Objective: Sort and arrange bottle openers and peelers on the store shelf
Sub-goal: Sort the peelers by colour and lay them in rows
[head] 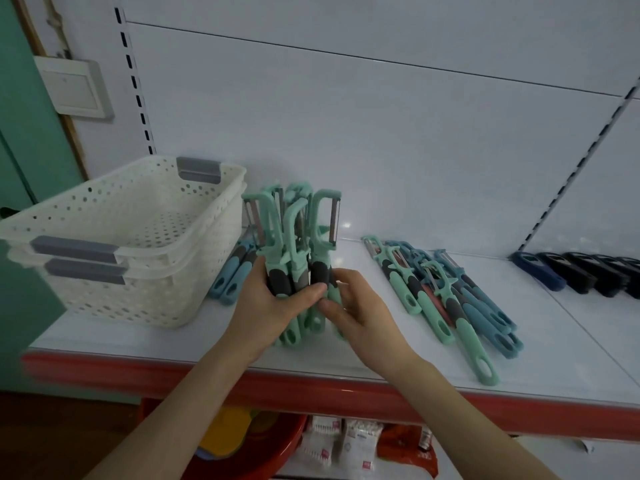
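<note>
Left hand (277, 303) fingers wrapped around upright bundle of mint-green plastic peelers (294, 244), above white shelf (381, 344). Right hand (353, 306) half-curled, fingertips on bundle handles. Advice: square handle ends, keep blades one way before laying down.

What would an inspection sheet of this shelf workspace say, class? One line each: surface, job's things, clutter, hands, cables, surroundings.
Surface: white shelf with red front edge.
Job's things: mint peelers bundle held upright; loose peeler pile lying to its right; dark bottle openers in a row far right; blue peelers beside the baskets.
Clutter: stacked white baskets, empty.
Hands: left hand in a grip on the bundle; right hand touching it.
Cables: nothing seen.
Surroundings: red basin below.
</note>
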`<state>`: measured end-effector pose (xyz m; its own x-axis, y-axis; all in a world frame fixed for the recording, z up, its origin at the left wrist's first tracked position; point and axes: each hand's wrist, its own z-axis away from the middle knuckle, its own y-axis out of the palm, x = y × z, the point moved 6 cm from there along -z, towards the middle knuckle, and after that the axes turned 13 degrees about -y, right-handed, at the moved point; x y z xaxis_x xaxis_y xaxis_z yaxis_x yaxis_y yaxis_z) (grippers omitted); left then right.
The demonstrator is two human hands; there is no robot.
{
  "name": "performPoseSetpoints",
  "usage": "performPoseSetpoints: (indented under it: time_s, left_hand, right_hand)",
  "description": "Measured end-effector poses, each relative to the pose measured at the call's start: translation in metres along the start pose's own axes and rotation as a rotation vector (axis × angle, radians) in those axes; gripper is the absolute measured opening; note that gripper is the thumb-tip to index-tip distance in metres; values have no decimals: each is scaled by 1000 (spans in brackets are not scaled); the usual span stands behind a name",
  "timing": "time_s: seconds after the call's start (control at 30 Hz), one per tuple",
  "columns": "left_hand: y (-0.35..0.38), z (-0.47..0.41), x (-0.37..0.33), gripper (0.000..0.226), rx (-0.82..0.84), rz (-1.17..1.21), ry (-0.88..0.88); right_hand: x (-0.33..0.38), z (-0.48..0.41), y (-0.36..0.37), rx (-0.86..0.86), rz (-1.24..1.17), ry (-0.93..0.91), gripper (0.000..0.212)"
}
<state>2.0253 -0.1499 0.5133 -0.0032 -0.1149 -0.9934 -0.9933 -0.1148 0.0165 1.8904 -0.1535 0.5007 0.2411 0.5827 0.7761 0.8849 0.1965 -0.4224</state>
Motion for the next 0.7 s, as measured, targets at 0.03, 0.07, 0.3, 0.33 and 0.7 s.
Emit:
performPoseSetpoints:
  time_s: [0.03,0.07,0.3,0.33,0.7]
  left_hand:
    - [0,0,-1,44,9,-25,7]
    - [0,-1,-1,49,19,-44,7]
    - [-1,-4,-1,28,19,169,-123]
    - [2,-4,-2,24,42,271,-157]
    - [81,0,-1,41,156,555,-327]
  right_hand:
    - [-1,1,3,19,7,1,32]
    - [0,2,5,41,20,2,34]
    - [17,-2,6,17,65,-21,31]
    - [21,-2,4,-20,45,-38,32]
    - [25,33,-55,-498,166,32,14]
